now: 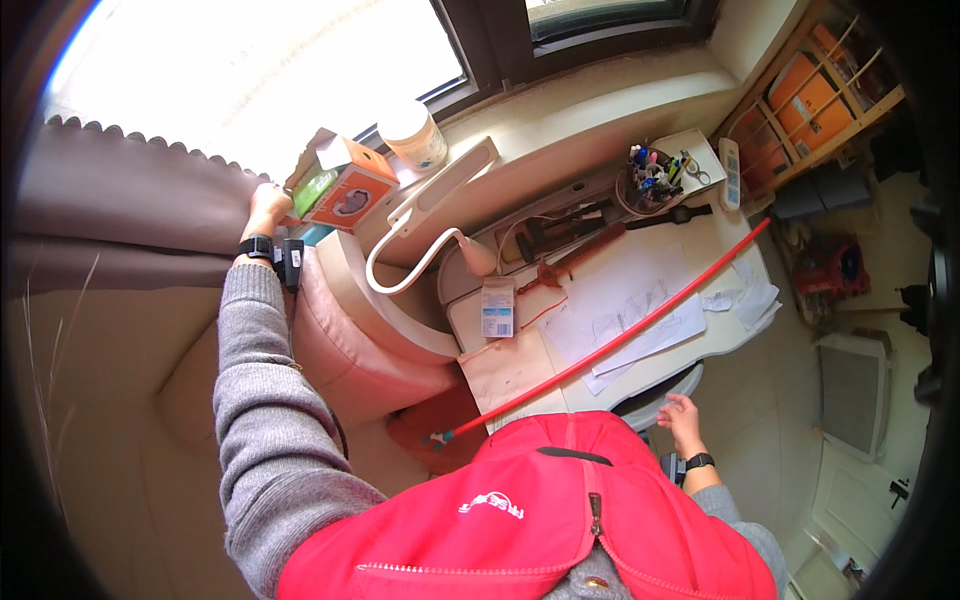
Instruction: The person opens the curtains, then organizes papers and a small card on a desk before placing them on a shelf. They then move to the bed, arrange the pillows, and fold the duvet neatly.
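My left hand (268,206) is stretched out to the far left with its fingers curled closed. It is at the edge of the grey curtain (150,190), right beside an orange and white cardboard box (350,190) with its flap up and something green at its side. What the fingers grip is hidden. My right hand (682,424) hovers low by the desk's near edge, fingers apart and holding nothing. A long red pole (620,335) with a grey-green end lies slantwise across the desk (505,372), over loose papers (655,280).
A white tub (412,135) is on the windowsill beside the box. A white desk lamp (440,190) with a curved neck stands below it. A pen holder (650,185) sits at the back of the desk, and a pink rounded cushioned seat (350,335) is left of the desk.
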`<state>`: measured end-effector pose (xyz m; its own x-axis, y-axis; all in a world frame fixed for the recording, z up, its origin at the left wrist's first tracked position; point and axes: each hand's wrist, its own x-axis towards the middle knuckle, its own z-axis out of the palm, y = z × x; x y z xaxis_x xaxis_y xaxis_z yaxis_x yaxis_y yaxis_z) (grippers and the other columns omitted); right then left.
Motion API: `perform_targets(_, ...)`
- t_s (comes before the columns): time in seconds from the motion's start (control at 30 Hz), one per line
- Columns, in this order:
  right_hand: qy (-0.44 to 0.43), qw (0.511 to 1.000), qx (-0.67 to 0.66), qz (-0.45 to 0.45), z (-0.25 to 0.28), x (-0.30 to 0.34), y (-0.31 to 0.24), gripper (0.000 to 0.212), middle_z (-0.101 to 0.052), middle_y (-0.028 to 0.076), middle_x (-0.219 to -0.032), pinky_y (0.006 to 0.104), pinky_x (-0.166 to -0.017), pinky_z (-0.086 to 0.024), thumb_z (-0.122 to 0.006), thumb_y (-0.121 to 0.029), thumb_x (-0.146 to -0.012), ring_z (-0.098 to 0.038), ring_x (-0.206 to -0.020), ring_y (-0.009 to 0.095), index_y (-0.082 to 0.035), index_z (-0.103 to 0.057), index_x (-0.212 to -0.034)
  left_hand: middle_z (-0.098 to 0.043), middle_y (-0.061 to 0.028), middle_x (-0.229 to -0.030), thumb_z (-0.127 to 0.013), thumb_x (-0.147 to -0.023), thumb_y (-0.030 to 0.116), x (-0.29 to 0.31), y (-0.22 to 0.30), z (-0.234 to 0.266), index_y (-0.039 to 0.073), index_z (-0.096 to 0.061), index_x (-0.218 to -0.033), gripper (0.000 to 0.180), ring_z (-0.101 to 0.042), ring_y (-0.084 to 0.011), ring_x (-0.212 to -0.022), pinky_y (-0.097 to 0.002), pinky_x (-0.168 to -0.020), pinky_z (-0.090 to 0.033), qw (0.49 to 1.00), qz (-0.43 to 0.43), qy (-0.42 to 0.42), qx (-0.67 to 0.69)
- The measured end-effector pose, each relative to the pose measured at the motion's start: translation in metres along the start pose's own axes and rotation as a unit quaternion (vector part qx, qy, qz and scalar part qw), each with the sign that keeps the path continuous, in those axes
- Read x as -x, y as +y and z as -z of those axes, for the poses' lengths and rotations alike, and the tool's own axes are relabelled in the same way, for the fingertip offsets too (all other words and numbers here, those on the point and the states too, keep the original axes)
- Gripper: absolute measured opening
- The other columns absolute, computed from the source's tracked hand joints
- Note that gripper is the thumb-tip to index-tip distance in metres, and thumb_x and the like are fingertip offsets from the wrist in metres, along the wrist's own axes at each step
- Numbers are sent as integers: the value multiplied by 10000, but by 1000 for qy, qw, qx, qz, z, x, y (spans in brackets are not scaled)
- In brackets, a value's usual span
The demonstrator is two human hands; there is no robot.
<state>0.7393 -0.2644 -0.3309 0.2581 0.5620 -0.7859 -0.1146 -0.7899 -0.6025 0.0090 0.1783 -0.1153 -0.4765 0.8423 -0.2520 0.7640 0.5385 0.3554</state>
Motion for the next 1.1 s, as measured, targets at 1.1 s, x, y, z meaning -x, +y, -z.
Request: perform_targets(1.1,0,975,89,205,70,-97,-24,205,-648,86,-830,272,-584,-515,-554,-26,-854,-635,-699,137,-6,-589,-1054,-653,-143,-952,-610,-789,-32,351,115,-184,28,-636,-987,208,-637,-294,-889,-351,-806,-508,877,-464,-69,98)
